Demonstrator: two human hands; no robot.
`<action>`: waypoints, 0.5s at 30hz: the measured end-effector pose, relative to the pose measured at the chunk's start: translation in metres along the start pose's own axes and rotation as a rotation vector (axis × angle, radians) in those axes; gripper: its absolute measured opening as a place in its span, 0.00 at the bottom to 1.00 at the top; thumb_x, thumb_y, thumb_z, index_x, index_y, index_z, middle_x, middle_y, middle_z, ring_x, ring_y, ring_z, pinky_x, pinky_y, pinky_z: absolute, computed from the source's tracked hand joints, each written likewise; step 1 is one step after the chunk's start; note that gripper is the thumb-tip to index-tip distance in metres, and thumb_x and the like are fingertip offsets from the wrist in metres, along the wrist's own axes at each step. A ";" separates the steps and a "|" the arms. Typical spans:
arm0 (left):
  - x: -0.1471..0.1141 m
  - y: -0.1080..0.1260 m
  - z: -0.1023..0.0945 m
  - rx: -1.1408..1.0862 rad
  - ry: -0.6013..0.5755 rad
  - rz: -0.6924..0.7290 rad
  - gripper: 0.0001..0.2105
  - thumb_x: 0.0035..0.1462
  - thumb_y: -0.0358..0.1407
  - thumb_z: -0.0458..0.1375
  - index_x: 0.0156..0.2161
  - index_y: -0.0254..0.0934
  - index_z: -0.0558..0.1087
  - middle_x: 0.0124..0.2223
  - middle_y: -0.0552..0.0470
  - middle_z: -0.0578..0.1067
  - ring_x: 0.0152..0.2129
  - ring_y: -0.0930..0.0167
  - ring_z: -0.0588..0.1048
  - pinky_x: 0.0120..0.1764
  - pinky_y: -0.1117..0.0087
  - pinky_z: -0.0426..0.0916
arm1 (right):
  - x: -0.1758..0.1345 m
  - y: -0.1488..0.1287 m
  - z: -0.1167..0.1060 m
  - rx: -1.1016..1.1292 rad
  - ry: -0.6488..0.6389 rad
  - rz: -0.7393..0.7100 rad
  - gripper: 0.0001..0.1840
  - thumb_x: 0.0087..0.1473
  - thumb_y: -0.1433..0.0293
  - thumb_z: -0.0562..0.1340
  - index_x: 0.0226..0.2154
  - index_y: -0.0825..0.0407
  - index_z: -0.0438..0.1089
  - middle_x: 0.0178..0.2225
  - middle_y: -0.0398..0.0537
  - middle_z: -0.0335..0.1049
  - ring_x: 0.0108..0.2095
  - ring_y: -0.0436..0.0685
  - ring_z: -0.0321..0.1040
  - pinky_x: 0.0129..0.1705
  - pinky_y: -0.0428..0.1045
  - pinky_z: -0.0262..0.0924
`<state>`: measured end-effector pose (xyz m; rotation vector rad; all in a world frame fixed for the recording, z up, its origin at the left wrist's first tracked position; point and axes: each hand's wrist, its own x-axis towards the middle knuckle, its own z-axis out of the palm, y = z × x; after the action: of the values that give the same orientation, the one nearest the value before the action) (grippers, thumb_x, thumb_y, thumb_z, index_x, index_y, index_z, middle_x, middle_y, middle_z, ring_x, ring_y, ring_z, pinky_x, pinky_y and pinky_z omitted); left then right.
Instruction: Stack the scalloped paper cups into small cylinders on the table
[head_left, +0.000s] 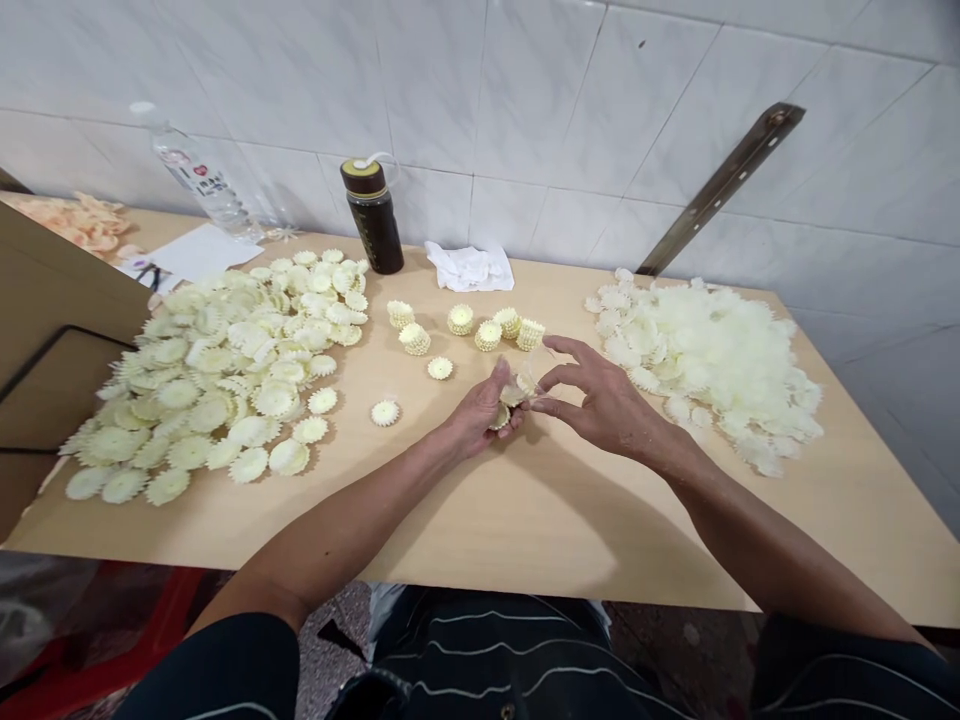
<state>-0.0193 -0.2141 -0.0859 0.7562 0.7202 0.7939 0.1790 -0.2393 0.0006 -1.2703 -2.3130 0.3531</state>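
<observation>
My left hand point(484, 410) is closed around pale yellow pieces with toothed edges point(512, 393), which look like artificial flower parts. Beside it, my right hand point(592, 395) pinches a thin, translucent petal sheet point(538, 368) between thumb and fingers, touching the pieces in the left hand. Just beyond the hands stand several small stacks of toothed discs point(487, 334). Two single toothed discs, one nearer me point(385, 412) and one further back point(440, 368), lie left of my left hand. The fingers partly hide what they hold.
A large heap of pale yellow toothed discs point(217, 370) covers the table's left side. Thin translucent petals point(712, 360) are piled at the right. Along the wall stand a dark bottle point(375, 225), a crumpled tissue point(469, 268) and a clear plastic bottle point(199, 180). Cardboard point(60, 320) borders the left.
</observation>
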 end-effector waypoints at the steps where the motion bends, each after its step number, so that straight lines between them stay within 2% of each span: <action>1: 0.001 0.000 -0.001 -0.016 -0.003 -0.002 0.35 0.62 0.70 0.53 0.37 0.34 0.74 0.22 0.53 0.72 0.12 0.77 0.64 0.13 0.76 0.52 | 0.000 -0.002 -0.003 0.022 0.012 0.007 0.11 0.65 0.57 0.68 0.39 0.47 0.80 0.68 0.60 0.66 0.67 0.72 0.66 0.64 0.69 0.67; 4: 0.002 0.003 -0.001 -0.068 -0.003 -0.013 0.34 0.62 0.69 0.54 0.39 0.34 0.74 0.25 0.52 0.73 0.13 0.77 0.66 0.13 0.77 0.52 | 0.001 -0.004 -0.010 0.134 0.007 0.060 0.12 0.63 0.55 0.70 0.39 0.45 0.80 0.66 0.57 0.69 0.65 0.70 0.69 0.64 0.67 0.66; 7: 0.002 0.005 0.000 -0.089 -0.012 -0.028 0.34 0.64 0.68 0.53 0.38 0.34 0.74 0.28 0.51 0.75 0.14 0.77 0.67 0.12 0.77 0.53 | 0.004 0.001 -0.013 0.339 -0.017 0.180 0.14 0.63 0.52 0.69 0.38 0.44 0.81 0.64 0.54 0.72 0.66 0.69 0.68 0.60 0.64 0.70; 10: 0.001 0.005 0.001 -0.085 -0.011 -0.059 0.34 0.66 0.68 0.50 0.38 0.34 0.74 0.28 0.50 0.75 0.14 0.76 0.68 0.12 0.77 0.53 | 0.008 0.007 -0.011 0.516 0.023 0.285 0.17 0.60 0.50 0.70 0.36 0.46 0.81 0.60 0.54 0.75 0.64 0.68 0.70 0.57 0.61 0.72; 12: 0.001 0.004 0.002 -0.091 0.001 -0.082 0.34 0.67 0.67 0.48 0.39 0.34 0.74 0.28 0.50 0.75 0.15 0.75 0.69 0.12 0.77 0.53 | 0.010 0.010 -0.010 0.546 0.058 0.316 0.19 0.60 0.49 0.70 0.35 0.47 0.80 0.59 0.54 0.76 0.62 0.67 0.72 0.59 0.62 0.71; 15: 0.000 0.004 0.002 -0.105 -0.005 -0.109 0.34 0.70 0.65 0.45 0.39 0.34 0.73 0.28 0.49 0.75 0.15 0.74 0.70 0.12 0.76 0.54 | 0.014 0.011 -0.010 0.488 0.032 0.311 0.20 0.61 0.49 0.69 0.33 0.48 0.81 0.58 0.55 0.76 0.59 0.67 0.74 0.57 0.62 0.72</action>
<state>-0.0187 -0.2128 -0.0819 0.6192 0.7040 0.7253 0.1853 -0.2216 0.0085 -1.3542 -1.8368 0.9285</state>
